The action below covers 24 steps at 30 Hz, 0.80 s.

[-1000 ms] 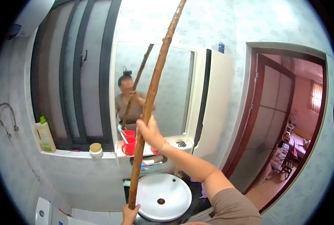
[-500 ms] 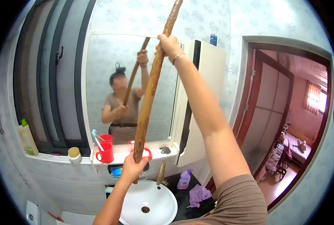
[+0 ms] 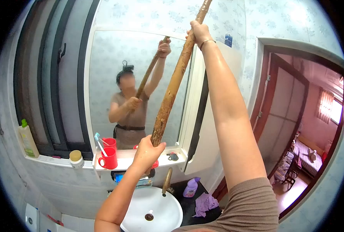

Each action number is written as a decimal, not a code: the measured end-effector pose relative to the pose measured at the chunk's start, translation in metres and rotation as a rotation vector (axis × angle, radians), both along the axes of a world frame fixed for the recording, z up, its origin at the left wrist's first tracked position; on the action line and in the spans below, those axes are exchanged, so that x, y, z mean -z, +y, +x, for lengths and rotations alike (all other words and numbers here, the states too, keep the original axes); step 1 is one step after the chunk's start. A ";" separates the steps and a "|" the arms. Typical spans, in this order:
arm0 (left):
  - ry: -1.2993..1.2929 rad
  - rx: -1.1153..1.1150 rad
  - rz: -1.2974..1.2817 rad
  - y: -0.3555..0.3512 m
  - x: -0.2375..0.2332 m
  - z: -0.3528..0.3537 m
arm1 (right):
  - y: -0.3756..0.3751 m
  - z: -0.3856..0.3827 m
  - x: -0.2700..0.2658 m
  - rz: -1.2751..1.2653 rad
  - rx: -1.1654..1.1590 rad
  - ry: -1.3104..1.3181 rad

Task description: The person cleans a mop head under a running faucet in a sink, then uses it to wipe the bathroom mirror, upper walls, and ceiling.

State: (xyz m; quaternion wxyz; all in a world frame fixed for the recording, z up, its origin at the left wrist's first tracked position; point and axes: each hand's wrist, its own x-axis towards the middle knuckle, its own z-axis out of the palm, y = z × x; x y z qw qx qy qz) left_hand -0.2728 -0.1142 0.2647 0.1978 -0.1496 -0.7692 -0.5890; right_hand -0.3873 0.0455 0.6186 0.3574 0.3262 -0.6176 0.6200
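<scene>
A long wooden pole (image 3: pixel 173 83) slants up to the right in front of the mirror, its top running out of view. Wrapped around its lower end is my left hand (image 3: pixel 148 152), above the front of the sink shelf. Higher up, my right hand (image 3: pixel 199 34) grips the same pole near the mirror's upper right corner, a bracelet on the wrist. Both hands are closed on the wood. The mirror (image 3: pixel 106 77) reflects a person holding the pole in two hands.
Below is a white sink (image 3: pixel 156 207) with a brass faucet (image 3: pixel 167 181). The shelf holds a red mug (image 3: pixel 109 158) with toothbrushes. A purple bottle (image 3: pixel 191 187) and purple cloth (image 3: pixel 206 204) lie right of the sink. A white cabinet (image 3: pixel 214 104) and an open doorway stand at right.
Both hands have moved the pole to the right and up. It leans further right, and its lower end has lifted away from the sink. The view has shifted slightly.
</scene>
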 end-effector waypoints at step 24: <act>-0.256 -0.409 -0.157 -0.217 0.256 0.297 | -0.170 0.220 0.338 -0.240 -0.178 -0.349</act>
